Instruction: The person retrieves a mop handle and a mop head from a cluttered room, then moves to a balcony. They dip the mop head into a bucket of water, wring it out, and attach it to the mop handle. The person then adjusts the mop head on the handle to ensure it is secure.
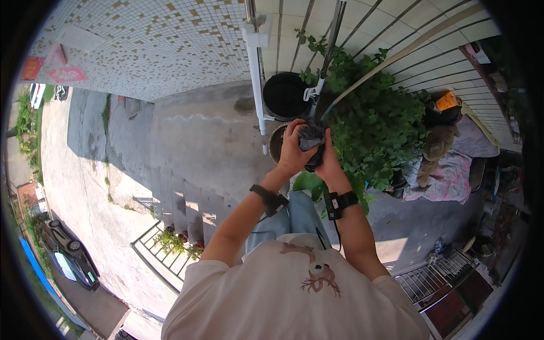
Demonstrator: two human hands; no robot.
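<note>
Between both my hands is a crumpled dark grey bundle [311, 136], which looks like a plastic bag; what is inside it cannot be seen. My left hand [293, 154] curls round its left side, fingers over the top. My right hand [329, 157] closes on the right side, with part of its grip hidden. The bundle is held in front of my legs. Just beyond it stands a round black bucket [286, 95], and a brownish pot [276, 141] shows partly behind my left hand.
Leafy green plants [368, 107] crowd close on the right. A white pipe [255, 79] and a metal pole [327, 56] rise by the bucket. Steps [190, 209] and a metal railing [156, 249] lie at left. A pink patterned cloth [447, 175] covers something at right.
</note>
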